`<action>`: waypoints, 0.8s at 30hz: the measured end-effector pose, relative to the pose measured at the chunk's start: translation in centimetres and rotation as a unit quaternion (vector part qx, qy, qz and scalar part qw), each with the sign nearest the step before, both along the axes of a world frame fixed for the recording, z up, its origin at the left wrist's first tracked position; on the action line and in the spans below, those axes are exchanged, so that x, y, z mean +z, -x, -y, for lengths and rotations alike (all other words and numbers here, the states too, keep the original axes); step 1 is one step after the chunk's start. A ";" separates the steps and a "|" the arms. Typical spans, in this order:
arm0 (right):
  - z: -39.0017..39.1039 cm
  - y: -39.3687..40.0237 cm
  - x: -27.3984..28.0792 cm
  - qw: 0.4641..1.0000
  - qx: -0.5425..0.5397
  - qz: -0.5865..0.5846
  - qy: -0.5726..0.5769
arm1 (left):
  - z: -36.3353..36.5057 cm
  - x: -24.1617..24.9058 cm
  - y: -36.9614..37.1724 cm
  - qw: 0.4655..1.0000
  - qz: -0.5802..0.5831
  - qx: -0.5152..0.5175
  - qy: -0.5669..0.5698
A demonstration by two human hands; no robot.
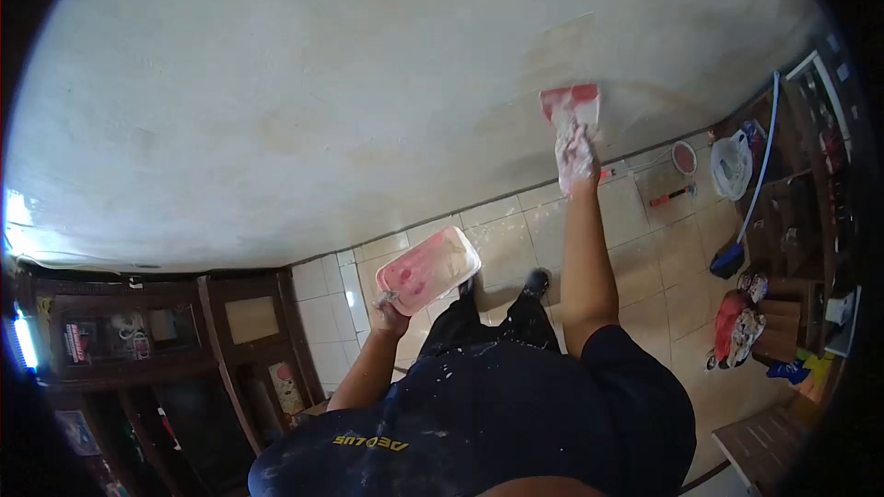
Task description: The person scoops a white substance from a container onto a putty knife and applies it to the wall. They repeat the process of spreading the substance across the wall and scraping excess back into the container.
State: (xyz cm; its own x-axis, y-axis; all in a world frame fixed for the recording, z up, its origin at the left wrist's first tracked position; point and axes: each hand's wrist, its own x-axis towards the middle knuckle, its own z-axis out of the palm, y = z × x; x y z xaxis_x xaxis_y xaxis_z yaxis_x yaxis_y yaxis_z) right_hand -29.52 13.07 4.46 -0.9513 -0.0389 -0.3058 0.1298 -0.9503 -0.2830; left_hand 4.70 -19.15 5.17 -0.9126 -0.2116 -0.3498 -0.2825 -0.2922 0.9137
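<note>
right hand (576,158) gripping the red scraper (570,108), blade flat on the wall (276,101); left hand (389,314) clutching the pink tray (429,269) by its corner, over the tiled floor (589,239).

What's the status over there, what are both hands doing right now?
Right hand presses a red putty knife against the wall. Left hand holds a pink-smeared tray. Nothing in the way.

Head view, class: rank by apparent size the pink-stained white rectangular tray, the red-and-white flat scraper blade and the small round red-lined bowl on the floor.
1. Pink-stained white rectangular tray, clearly largest.
2. Red-and-white flat scraper blade.
3. Small round red-lined bowl, smallest, though it lies farther from the camera, so its true size is unsure.
</note>
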 end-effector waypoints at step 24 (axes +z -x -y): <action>18.0 -30.7 5.3 0.972 0.234 -0.009 -0.027 | 13.7 6.2 -2.9 0.967 -0.167 0.050 -0.184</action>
